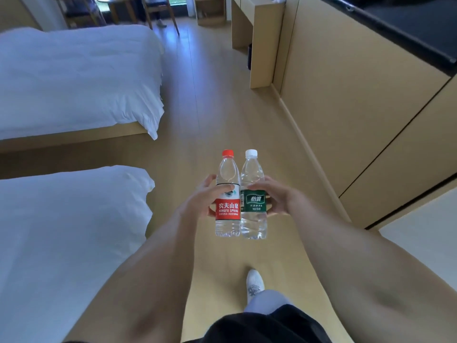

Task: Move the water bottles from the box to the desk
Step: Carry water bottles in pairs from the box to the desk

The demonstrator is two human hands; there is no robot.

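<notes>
Head view: the left hand [206, 198] grips the red-capped bottle [228, 194] round its label; the right hand [270, 196] grips the white-capped bottle [253, 196] likewise; both bottles stand upright, side by side and touching, carried above the wooden floor [210, 107] between the beds [74, 78] and the cabinets [346, 95]; no box shows; the desk [257, 18] lies well ahead, so delivery seems pending.

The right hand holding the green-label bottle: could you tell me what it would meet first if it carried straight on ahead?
Nothing close: ahead of the right hand lies bare wooden floor. Depth is unclear.
</notes>
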